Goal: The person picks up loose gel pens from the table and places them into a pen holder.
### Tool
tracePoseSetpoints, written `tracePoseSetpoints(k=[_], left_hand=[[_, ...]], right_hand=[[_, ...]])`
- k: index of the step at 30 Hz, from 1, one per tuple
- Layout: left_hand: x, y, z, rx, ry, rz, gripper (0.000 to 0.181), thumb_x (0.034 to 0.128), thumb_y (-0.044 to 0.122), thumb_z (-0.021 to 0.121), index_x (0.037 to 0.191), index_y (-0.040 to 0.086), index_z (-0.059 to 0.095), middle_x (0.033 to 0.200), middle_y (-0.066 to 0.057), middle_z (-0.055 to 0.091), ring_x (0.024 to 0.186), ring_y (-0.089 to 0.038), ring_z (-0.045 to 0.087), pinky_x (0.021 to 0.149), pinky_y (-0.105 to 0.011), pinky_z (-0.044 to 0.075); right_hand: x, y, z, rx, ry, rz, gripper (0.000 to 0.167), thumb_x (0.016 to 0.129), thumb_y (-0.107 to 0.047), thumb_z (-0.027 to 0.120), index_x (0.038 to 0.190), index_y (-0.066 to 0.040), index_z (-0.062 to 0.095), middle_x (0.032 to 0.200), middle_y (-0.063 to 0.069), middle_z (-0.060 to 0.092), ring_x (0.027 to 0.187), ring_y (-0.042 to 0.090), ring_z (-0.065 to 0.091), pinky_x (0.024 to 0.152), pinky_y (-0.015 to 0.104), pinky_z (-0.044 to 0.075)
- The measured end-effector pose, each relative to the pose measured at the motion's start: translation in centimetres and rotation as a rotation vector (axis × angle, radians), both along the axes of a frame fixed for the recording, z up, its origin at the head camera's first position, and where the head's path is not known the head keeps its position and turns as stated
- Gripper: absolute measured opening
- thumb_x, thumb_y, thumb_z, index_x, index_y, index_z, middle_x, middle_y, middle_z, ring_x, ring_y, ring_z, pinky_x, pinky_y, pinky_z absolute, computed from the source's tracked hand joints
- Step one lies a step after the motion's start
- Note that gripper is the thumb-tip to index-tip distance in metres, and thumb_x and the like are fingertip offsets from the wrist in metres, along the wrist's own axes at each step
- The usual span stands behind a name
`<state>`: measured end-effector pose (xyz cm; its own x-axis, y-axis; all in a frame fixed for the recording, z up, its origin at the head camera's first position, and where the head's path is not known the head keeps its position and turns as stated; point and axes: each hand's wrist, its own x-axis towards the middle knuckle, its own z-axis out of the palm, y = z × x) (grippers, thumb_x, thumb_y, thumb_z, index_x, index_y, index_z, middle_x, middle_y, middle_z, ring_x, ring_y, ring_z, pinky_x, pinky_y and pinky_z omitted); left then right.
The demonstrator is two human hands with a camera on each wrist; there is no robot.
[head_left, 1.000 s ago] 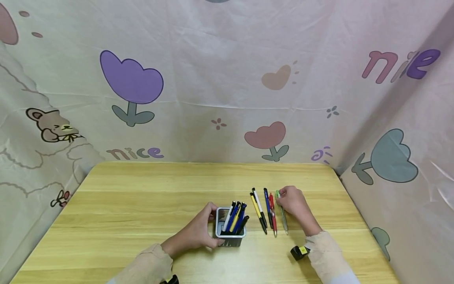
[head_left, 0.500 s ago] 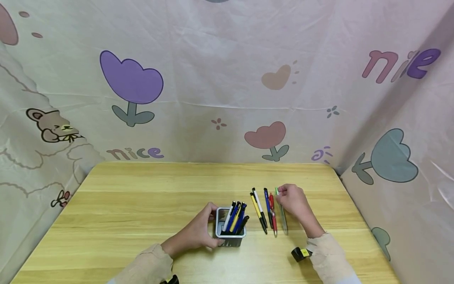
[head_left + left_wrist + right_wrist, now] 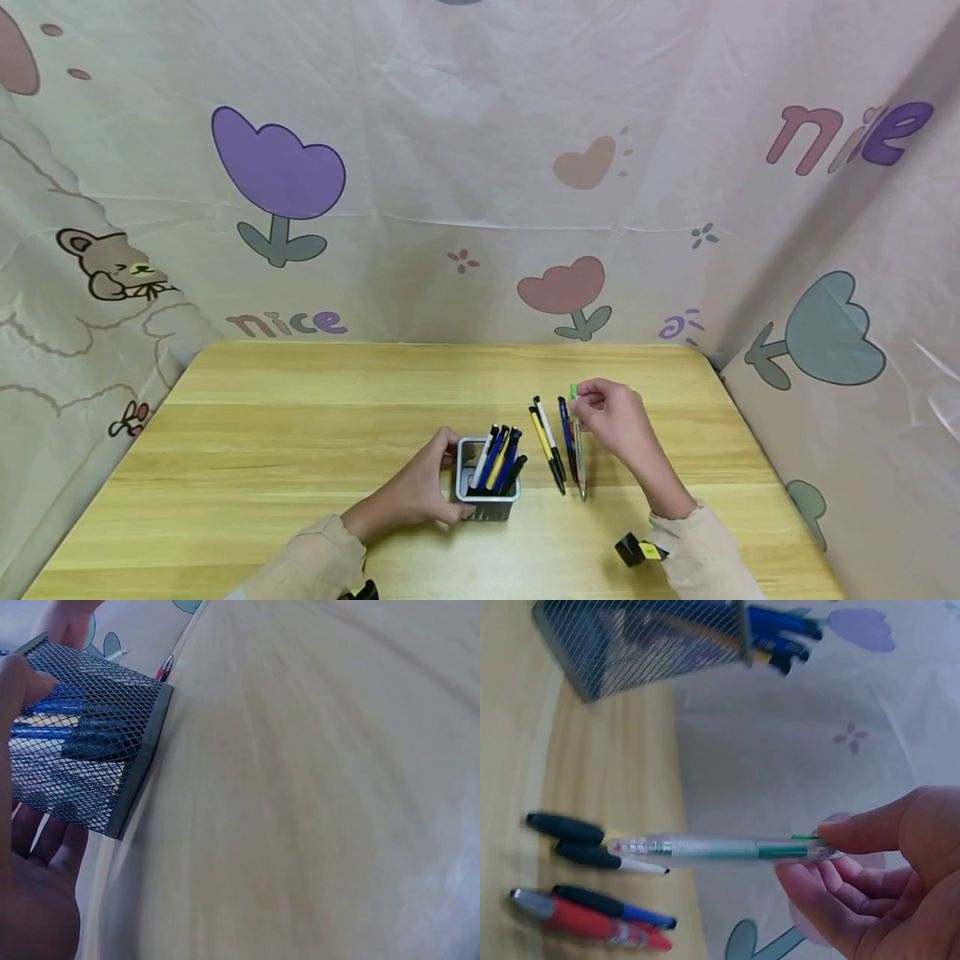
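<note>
- The green pen (image 3: 727,848) is held above the table (image 3: 300,417), right of the cup (image 3: 491,511); in the head view the red pen (image 3: 577,920) is largely covered by it.
- It is pinched at its far, green-clip end between the thumb and fingers of the right hand (image 3: 615,421); its tip is pointed to the near side.
- Its clear barrel is probably light, stiff and smooth; when held at one end it may be twisted, so a steadier hold should be found closer to mid-barrel.
- The cup is gripped from the left by the left hand (image 3: 423,487), thumb near. Its mesh looks stiff and grippy; opposite walls are best grasped.
- The blue pen (image 3: 567,437), white pen (image 3: 546,427) and yellow pen (image 3: 544,443) are left lying and could easily be rolled if nudged.
</note>
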<state>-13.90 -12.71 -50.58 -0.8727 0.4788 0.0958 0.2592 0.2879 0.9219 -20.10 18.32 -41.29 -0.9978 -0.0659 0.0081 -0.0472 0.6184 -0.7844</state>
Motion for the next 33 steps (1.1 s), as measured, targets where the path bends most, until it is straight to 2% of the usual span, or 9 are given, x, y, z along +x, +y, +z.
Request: tracePoseSetpoints(k=[2,9,18,26,33], left_hand=[[0.0,0.0,0.0,0.002,0.003,0.000,0.077,0.0664,0.011,0.091,0.128,0.012,0.044,0.127,-0.006,0.058,0.115,-0.019,0.060,0.109,-0.027,0.053],[0.0,0.0,0.1,0.007,0.016,-0.001,0.077,0.0666,0.012,0.091,0.127,0.012,0.044,0.127,-0.006,0.059,0.114,-0.017,0.059,0.107,-0.026,0.053],[0.0,0.0,0.2,0.017,0.034,-0.001,0.076,0.0659,0.011,0.091,0.127,0.012,0.045,0.126,-0.005,0.059,0.113,-0.017,0.058,0.106,-0.026,0.054],[0.0,0.1,0.2,0.016,0.039,0.000,0.076,0.0658,0.011,0.090,0.126,0.012,0.045,0.126,-0.005,0.060,0.113,-0.016,0.058,0.106,-0.026,0.054],[0.1,0.1,0.2,0.011,0.031,0.004,0.076,0.0662,0.011,0.090,0.127,0.012,0.044,0.127,-0.005,0.059,0.113,-0.017,0.058,0.105,-0.025,0.054]], right_hand=[[0.3,-0.3,0.5,-0.049,-0.003,0.007,0.028,0.095,-0.011,0.070,0.117,0.006,0.068,0.101,0.019,0.072,0.075,0.018,0.074,0.070,0.032,0.066],[1.5,-1.1,2.0,-0.138,0.048,0.011,0.027,0.094,-0.012,0.073,0.115,0.005,0.069,0.099,0.019,0.072,0.074,0.019,0.073,0.067,0.025,0.064],[3.1,-2.0,3.6,-0.279,0.114,0.000,0.027,0.094,-0.013,0.075,0.115,0.004,0.069,0.102,0.021,0.070,0.082,0.018,0.074,0.073,0.031,0.066],[4.0,-2.7,4.6,-0.360,0.126,0.009,0.026,0.095,-0.011,0.074,0.116,0.004,0.068,0.105,0.022,0.069,0.084,0.011,0.073,0.076,0.033,0.066],[4.7,-3.2,5.0,-0.427,0.201,0.042,0.020,0.095,-0.006,0.072,0.111,0.005,0.068,0.101,0.023,0.070,0.084,0.012,0.074,0.074,0.030,0.066]])
